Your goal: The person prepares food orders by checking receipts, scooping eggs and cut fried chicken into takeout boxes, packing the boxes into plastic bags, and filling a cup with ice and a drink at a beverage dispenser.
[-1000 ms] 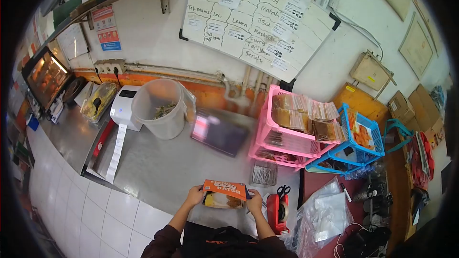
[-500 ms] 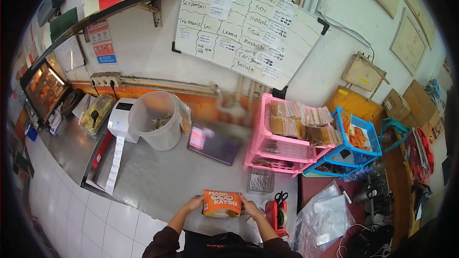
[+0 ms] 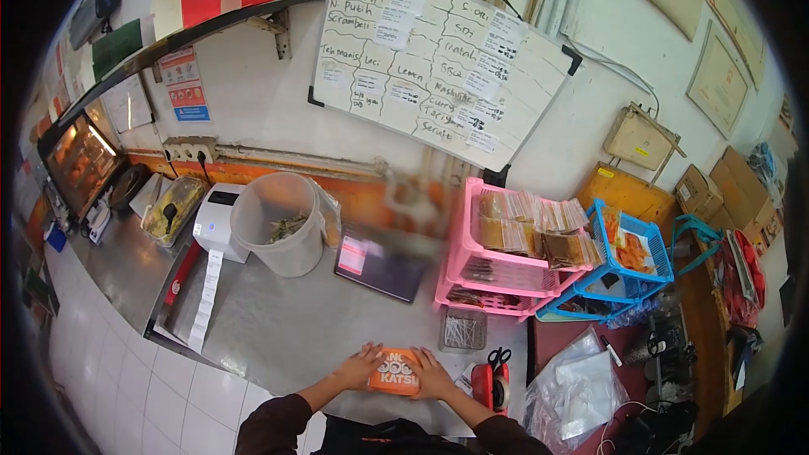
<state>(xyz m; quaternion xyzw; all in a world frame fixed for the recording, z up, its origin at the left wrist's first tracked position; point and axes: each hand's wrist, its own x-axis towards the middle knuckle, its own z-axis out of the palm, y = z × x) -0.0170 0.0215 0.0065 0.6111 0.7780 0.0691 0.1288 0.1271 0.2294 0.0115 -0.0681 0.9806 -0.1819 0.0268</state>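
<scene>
An orange paper food box [image 3: 393,372] with white "KATSU" lettering is held over the front of the steel counter, close to my body. My left hand [image 3: 361,367] grips its left side, fingers laid over the top edge. From the right, my right hand [image 3: 432,374] clasps the other side, its fingers also reaching onto the top. Both thumbs are hard to make out. Just to the right of my right hand is a red tape dispenser [image 3: 482,388], with black scissors [image 3: 499,358] behind it.
Beyond the box stand a wire basket of white sticks [image 3: 463,330], a dark laptop-like slab [image 3: 379,271] and a clear bucket [image 3: 291,244]. A label printer [image 3: 221,217] trails paper at left. Pink stacked baskets [image 3: 456,257] and a blue basket [image 3: 662,257] hold packets. Plastic bags [image 3: 573,396] lie right.
Both hands have slid from the box's outer sides up over its top, covering part of the lettering. The box now shows a smaller, flatter orange face.
</scene>
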